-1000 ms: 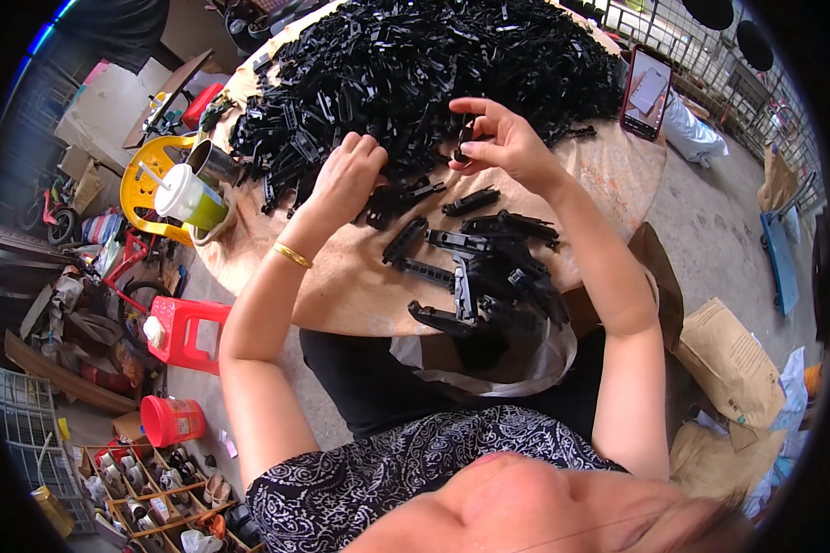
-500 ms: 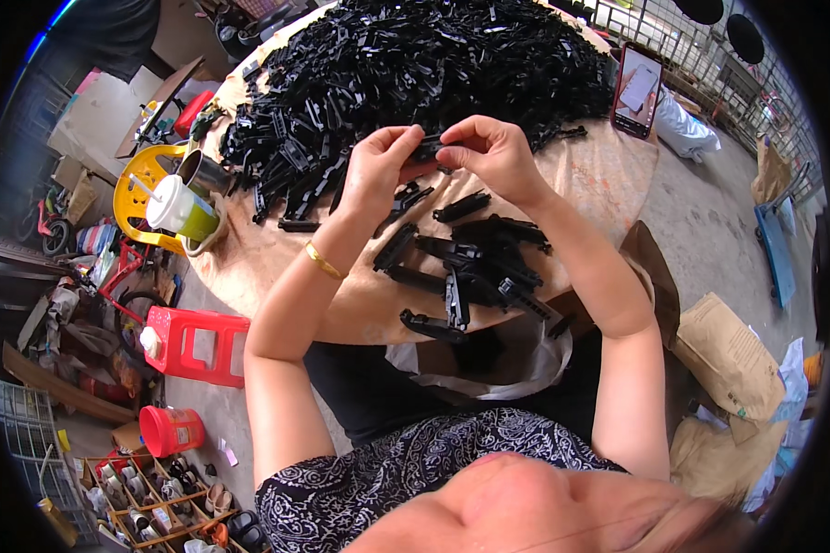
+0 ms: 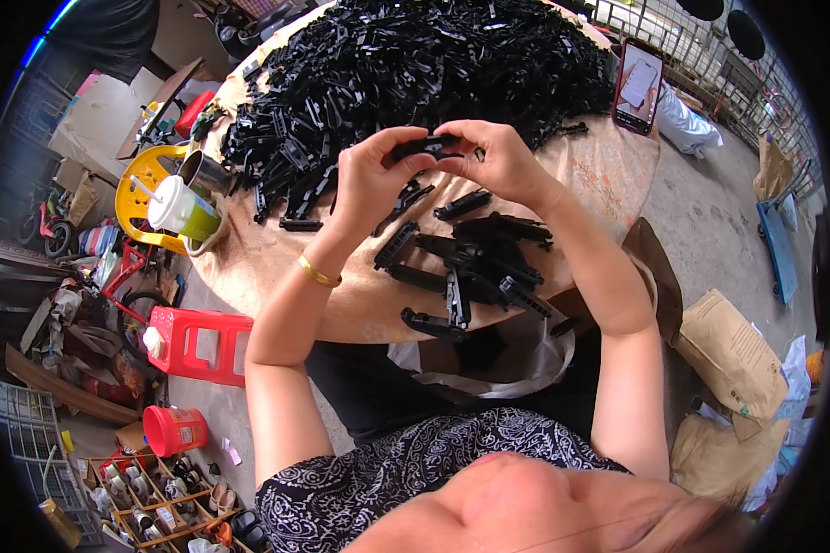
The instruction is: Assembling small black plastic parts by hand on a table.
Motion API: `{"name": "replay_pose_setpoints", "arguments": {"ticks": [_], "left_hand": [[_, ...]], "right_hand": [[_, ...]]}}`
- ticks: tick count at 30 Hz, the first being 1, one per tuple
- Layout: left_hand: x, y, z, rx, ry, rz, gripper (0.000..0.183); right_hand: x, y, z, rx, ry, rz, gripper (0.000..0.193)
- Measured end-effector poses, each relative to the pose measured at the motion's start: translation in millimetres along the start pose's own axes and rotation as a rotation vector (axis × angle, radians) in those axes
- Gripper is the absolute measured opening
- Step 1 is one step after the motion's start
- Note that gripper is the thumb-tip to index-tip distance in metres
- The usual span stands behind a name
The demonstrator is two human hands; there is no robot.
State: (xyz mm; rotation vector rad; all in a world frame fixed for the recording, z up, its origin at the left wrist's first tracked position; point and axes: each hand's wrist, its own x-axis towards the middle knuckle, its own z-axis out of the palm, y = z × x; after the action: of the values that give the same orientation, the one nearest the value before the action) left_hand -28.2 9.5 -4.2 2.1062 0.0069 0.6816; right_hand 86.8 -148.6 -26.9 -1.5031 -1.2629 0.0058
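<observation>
Between my two hands I hold a long, narrow black plastic part (image 3: 427, 146) level above the table. My left hand (image 3: 375, 173) grips its left end with thumb and fingers, and my right hand (image 3: 491, 158) pinches the right end. The fingers partly cover the part, so its exact shape is hard to tell. Just beyond my hands rises a big heap of similar black plastic parts (image 3: 415, 74). Nearer me, between my forearms, lies a smaller loose group of black plastic parts (image 3: 480, 258) at the table's front edge.
The round table (image 3: 341, 309) has a tan cloth. A phone (image 3: 636, 88) stands at its right edge. At the left are a cup with a straw (image 3: 183, 207) and a yellow chair (image 3: 138, 198). A red stool (image 3: 198, 346) and red bucket (image 3: 172, 430) stand on the floor; paper sacks (image 3: 733, 355) lie right.
Both hands have turned and their fingers now curl over the black part from above, bringing it level and more into sight. The left hand has shifted slightly left.
</observation>
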Motion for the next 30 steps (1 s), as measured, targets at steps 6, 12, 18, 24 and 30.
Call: {"name": "replay_pose_setpoints", "arguments": {"ticks": [6, 12, 18, 24, 30], "left_hand": [[-3.0, 3.9, 2.8, 0.079, 0.021, 0.106, 0.025], [-2.3, 6.1, -7.6, 0.064, -0.083, 0.031, 0.026], [-31.3, 0.7, 1.1, 0.103, -0.225, 0.082, 0.028], [-42.6, 5.0, 5.8, 0.065, -0.145, -0.041, 0.03], [-41.2, 2.9, 4.4, -0.096, -0.133, -0.239, 0.032]], "right_hand": [[-2.3, 1.8, -1.3, 0.021, 0.061, -0.025, 0.028], [-3.6, -10.6, -2.5, -0.01, 0.026, 0.018, 0.022], [6.0, 22.6, -4.3, 0.374, -0.158, 0.243, 0.031], [8.1, 34.0, 12.1, -0.47, -0.116, -0.008, 0.026], [5.2, 30.6, 6.0, -0.562, -0.282, 0.107, 0.02]]}}
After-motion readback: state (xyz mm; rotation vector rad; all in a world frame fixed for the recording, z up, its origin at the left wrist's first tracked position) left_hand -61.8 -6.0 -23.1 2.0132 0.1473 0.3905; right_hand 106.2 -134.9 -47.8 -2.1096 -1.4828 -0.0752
